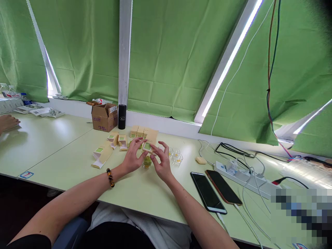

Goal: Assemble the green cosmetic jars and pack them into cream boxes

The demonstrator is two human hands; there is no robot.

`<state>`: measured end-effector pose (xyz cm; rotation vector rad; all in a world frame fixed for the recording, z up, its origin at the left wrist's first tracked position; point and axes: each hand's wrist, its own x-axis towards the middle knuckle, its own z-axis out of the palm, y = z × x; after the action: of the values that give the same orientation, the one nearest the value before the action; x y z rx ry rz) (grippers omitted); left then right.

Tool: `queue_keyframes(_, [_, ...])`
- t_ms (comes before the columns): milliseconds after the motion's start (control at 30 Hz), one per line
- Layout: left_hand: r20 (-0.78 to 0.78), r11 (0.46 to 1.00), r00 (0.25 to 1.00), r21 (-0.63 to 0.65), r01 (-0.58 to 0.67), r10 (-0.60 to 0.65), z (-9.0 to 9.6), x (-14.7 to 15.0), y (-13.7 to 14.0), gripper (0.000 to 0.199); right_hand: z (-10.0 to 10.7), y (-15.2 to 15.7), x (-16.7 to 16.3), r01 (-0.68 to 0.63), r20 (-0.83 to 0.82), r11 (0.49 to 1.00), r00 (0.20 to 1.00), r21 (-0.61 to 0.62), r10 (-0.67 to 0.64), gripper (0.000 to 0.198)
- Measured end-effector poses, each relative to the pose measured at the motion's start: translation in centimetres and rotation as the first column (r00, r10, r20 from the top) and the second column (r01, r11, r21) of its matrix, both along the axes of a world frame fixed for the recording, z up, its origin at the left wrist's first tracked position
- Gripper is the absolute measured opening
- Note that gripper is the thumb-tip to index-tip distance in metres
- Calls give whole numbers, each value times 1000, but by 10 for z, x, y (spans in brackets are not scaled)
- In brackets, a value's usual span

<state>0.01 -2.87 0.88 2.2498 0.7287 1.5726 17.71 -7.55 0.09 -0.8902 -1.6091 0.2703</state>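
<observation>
Between my two hands is a small cream carton (147,147) with a green square on its face, its flap raised at the top. My left hand (133,158), above a beaded bracelet, pinches its left side with thumb and fingers. At the right side, the thumb and fingers of my right hand (162,161) close on the same carton. Just below it, a small glass bottle of yellow-green liquid (147,162) stands on the table. Several similar cartons stand or lie to the left, including an opened one (102,152). Clear small containers (176,155) sit beyond my right hand.
A cardboard box (104,117) and a black cylinder (122,117) stand at the back. To the right lie two phones (209,192), a cream case (201,160) and a power strip (243,180) with tangled cables. Another person's hand (9,122) rests at far left.
</observation>
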Motion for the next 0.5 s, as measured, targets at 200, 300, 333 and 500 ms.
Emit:
queue_keyframes(200, [15, 995, 997, 58, -83, 82, -4, 1, 3, 56, 4, -8, 0, 40, 114, 995, 992, 89, -50, 52])
queue_keyframes(300, [79, 998, 995, 16, -53, 52, -5, 1, 9, 49, 5, -11, 0, 23, 191, 993, 981, 119, -46, 63])
queue_keyframes(333, [100, 999, 994, -17, -35, 36, -5, 1, 11, 46, 5, -12, 0, 2, 227, 991, 973, 130, -32, 66])
queue_keyframes(500, [155, 977, 988, -209, 41, -8, 0, 1, 16, 39, 4, -15, 0, -122, 328, 984, 942, 127, 74, 65])
